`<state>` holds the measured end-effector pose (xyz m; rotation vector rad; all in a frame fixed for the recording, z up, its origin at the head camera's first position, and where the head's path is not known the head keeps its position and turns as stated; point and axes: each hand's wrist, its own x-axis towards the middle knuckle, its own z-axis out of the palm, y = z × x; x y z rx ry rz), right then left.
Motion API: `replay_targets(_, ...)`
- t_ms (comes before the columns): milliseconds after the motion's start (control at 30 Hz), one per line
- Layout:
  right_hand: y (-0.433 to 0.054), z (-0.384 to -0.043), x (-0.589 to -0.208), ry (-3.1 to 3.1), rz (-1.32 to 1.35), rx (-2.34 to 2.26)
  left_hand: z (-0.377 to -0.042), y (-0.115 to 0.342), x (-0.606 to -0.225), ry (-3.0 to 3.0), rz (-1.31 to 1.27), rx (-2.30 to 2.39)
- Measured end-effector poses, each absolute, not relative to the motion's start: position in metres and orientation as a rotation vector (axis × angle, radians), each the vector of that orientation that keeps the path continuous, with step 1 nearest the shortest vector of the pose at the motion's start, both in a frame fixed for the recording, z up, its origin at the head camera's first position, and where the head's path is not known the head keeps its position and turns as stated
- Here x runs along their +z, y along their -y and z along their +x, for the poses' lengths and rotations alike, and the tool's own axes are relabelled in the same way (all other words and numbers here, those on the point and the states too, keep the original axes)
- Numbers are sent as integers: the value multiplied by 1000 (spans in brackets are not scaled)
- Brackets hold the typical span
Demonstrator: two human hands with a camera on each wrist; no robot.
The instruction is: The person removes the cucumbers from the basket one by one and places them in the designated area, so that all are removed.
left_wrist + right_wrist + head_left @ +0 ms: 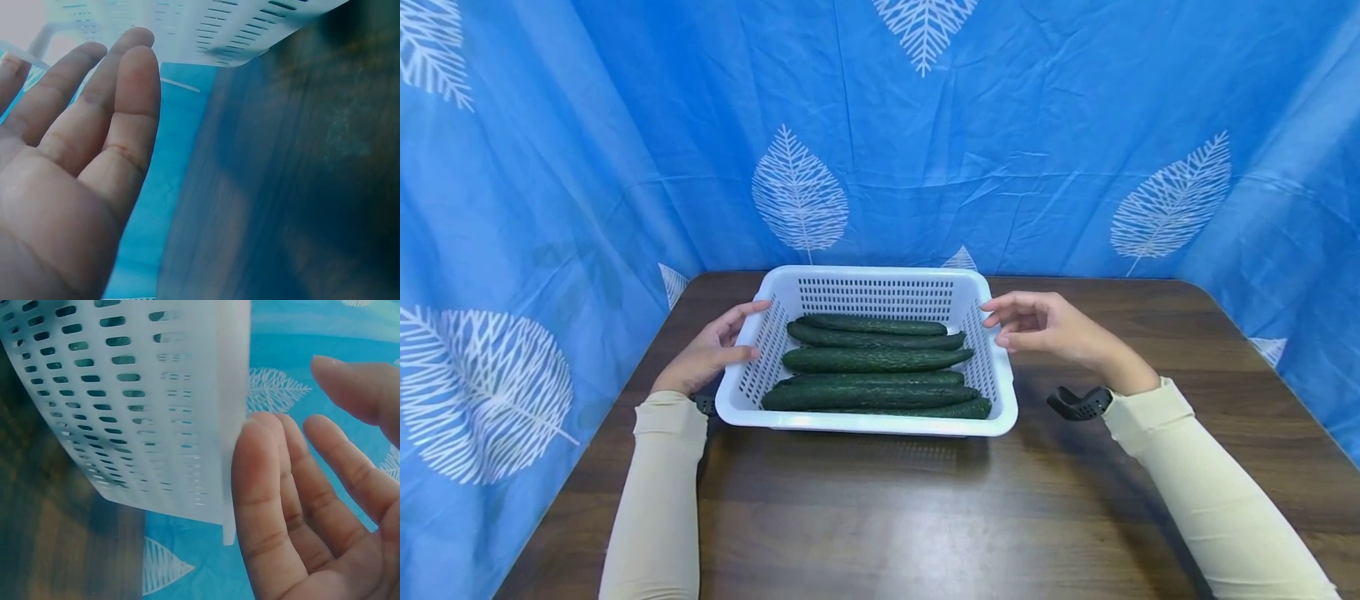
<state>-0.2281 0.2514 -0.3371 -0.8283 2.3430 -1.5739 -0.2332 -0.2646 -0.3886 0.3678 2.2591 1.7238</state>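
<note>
A white slotted plastic basket (880, 423) sits on the table, holding several long dark green cucumbers (877, 361) laid side by side. At its left rim is my left hand (711, 350), with thumb tip and a fingertip over the edge. The left wrist view shows the fingers (134, 81) of that hand nearly straight beside the slotted wall. By the right rim, my right hand (1048, 327) has loosely bent fingers, and its thumb is apart from them. Seen from the right wrist, those fingertips (255, 444) are against or very near the rim's outer side; nothing is pinched.
The dark wooden table (880, 517) extends in front of the basket and to both sides. Blue curtains (1037, 167) with white leaf prints hang behind and beside it. A black wrist strap (1078, 403) is by the right sleeve.
</note>
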Motion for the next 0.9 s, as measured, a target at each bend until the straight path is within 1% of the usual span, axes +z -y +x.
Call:
replay_targets(633, -230, -242, -312, -2230, -857, -1248, -233, 263, -389, -2229, 358, 1757)
replay_targets(900, -213, -257, -305, -2215, -1032, -1075, -232, 264, -389, -2227, 367, 1757)
